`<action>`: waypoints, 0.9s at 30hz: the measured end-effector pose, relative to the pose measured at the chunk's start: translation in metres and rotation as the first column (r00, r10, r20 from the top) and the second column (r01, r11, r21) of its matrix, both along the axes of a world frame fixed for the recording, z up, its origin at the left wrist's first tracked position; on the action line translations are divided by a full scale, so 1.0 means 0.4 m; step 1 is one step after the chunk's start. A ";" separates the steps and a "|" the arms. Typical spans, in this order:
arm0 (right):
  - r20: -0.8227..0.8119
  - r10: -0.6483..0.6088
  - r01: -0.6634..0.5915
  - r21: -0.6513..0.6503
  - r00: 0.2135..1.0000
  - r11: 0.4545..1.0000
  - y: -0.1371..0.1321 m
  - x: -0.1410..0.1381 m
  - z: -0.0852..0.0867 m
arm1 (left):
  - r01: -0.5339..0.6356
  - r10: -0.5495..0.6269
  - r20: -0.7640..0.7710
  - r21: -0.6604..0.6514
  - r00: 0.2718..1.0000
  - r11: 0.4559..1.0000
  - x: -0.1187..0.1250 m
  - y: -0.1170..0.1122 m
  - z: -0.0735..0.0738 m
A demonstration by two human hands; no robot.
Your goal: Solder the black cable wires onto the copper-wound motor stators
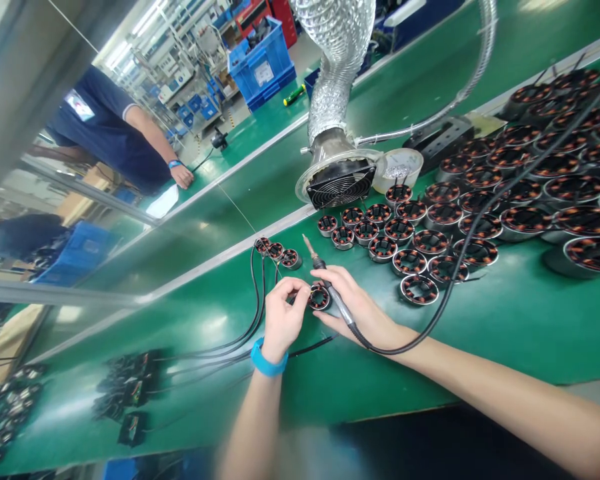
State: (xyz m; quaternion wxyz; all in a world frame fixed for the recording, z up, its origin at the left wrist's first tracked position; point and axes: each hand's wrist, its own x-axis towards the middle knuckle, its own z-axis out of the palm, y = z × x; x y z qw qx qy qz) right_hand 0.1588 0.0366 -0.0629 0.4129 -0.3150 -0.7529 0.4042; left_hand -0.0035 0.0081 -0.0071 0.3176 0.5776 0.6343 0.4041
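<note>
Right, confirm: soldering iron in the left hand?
No, the right hand grips the soldering iron; the left hand, with the blue wristband, is beside a stator.

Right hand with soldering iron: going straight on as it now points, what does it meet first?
The soldering iron in the right hand seems to pass between the wound stators and reach the metal bench rail first, though depth is unclear.

A single head-worn camera looks forward and down — close above the left hand [283,312] and right hand [357,307], with the green workbench [510,327] stretching away ahead.
</note>
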 end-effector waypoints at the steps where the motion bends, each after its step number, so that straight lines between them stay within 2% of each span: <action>1: -0.002 0.003 -0.003 0.000 1.000 1.000 0.001 -0.001 -0.004 | 0.000 0.000 0.002 0.001 1.000 1.000 0.000 0.000 -0.001; 9: -0.051 0.011 -0.008 0.050 0.999 0.999 0.018 -0.009 -0.027 | 0.006 -0.006 0.016 0.004 1.000 1.000 -0.004 -0.001 -0.007; 16: 0.116 0.004 -0.026 0.188 0.993 0.982 0.043 0.021 -0.007 | -0.096 0.101 -0.077 0.062 0.992 0.993 -0.029 -0.025 -0.011; 19: 0.167 -0.001 -0.042 0.254 0.986 0.966 0.040 0.024 0.002 | -0.117 0.118 0.019 -0.039 0.993 0.992 -0.048 -0.030 -0.016; 22: 0.170 -0.011 -0.038 0.282 0.985 0.959 0.035 0.022 0.005 | -0.091 0.107 0.092 -0.165 0.990 0.982 -0.063 -0.021 -0.006; 26: 0.167 -0.029 -0.023 0.304 0.986 0.952 0.033 0.023 0.008 | -0.090 0.082 -0.095 -0.081 0.992 0.993 -0.055 0.019 0.034; 27: 0.168 -0.032 -0.022 0.310 0.985 0.951 0.033 0.023 0.009 | -0.060 0.046 -0.137 -0.097 0.990 0.993 -0.049 0.033 0.044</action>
